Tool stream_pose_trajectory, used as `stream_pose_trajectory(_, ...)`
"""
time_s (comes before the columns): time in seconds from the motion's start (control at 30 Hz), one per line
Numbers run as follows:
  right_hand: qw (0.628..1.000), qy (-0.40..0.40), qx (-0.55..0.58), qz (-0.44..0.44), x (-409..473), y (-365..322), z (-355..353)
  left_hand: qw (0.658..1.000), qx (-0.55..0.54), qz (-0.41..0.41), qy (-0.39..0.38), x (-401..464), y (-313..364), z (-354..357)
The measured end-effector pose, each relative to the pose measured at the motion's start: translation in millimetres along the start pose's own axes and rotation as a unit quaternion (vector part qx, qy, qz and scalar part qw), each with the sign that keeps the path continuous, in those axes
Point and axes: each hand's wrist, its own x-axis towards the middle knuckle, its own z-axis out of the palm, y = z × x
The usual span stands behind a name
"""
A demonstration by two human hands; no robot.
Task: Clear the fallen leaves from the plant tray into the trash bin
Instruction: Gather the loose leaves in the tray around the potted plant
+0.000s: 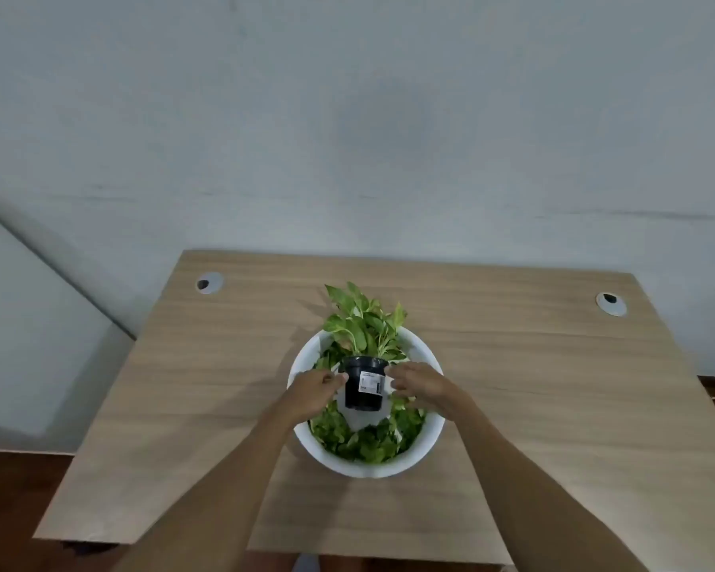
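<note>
- Head view, lower centre: round white plastic tray [424, 447], loose green fallen leaves [368, 441] heaped inside, uncleared.
- Black plastic plant pot [363, 386] stands mid-tray.
- Left hand [312, 390], right hand [422, 383]: fingers spread, flanking pot; contact unclear.
- Trash bin: not visible.

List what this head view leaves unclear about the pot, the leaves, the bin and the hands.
- Trash bin: none shows in the head view.
- Pot label: print too small and blurred to read.
- Left hand and right hand: at the pot's sides, but blur hides whether either grip has closed on it.
- Loose leaves in the white tray: partly covered by both hands and the pot.
</note>
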Motion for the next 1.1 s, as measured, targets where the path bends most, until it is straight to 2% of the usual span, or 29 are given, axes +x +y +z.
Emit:
stream_pose_trajectory(0.2,0.999,0.003,0.022,0.032,22.1,9.4,15.1,0.996,-0.083,-0.028,-0.027,31.4,-13.9,7.2)
stream_pose_trajectory(0.37,0.997,-0.013,0.066,0.022,30.3,12.0,20.8,0.994,-0.093,-0.005,-0.053,51.0,-27.5,16.8)
stream_pose_trajectory(0.47,0.997,-0.009,0.070,0.014,30.3,13.1,20.7,0.986,-0.146,-0.016,-0.077,51.2,-23.2,17.9)
stream_pose_trajectory(0.6,0.998,0.001,0.064,-0.007,24.5,11.4,18.8,0.985,-0.145,-0.003,-0.091,47.8,-16.5,17.6)
stream_pose_trajectory(0.8,0.997,0.004,0.044,-0.062,-3.4,-14.7,12.0,0.987,-0.142,0.062,-0.051,33.4,1.5,2.6)
stream_pose_trajectory(0.9,0.992,0.031,0.059,-0.107,-17.2,-27.2,13.6,0.982,-0.160,0.101,-0.019,26.8,10.0,-4.6)
stream_pose_trajectory(1.0,0.982,0.072,0.071,-0.160,-25.0,-30.6,20.5,0.975,-0.191,0.104,0.037,23.4,12.9,-8.3)
stream_pose_trajectory(1.1,0.975,0.077,0.094,-0.185,-27.5,-21.5,28.4,0.966,-0.230,0.095,0.066,23.6,4.8,-5.1)
